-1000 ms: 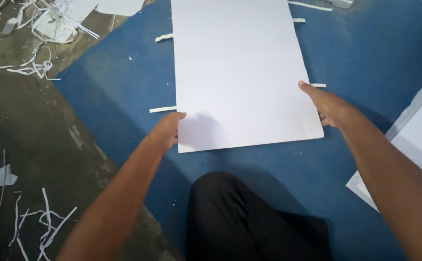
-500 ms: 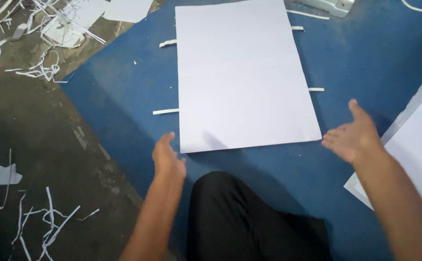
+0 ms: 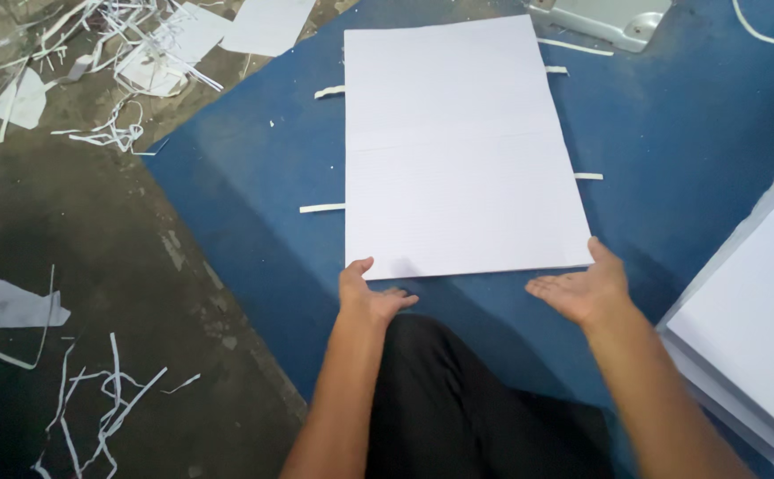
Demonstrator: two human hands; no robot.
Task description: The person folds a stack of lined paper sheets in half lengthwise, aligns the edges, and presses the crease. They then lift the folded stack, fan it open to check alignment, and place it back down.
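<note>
Head view: large white sheet stack [image 3: 458, 142] flat on blue mat [image 3: 688, 151], near edge just ahead of both hands. Left hand [image 3: 367, 297] open, thumb at the stack's near left corner, fingers curled loosely underneath, gripping nothing. Right hand [image 3: 582, 288] open, palm up, fingers spread, thumb touching the near right corner. Second white stack [image 3: 759, 328] at right; paper strips [image 3: 112, 133] on bare floor [image 3: 94, 257] at left.

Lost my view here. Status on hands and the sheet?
Left hand open at white sheet near corner. Right hand open, palm up, at other corner. Sheet flat on blue mat.
</note>
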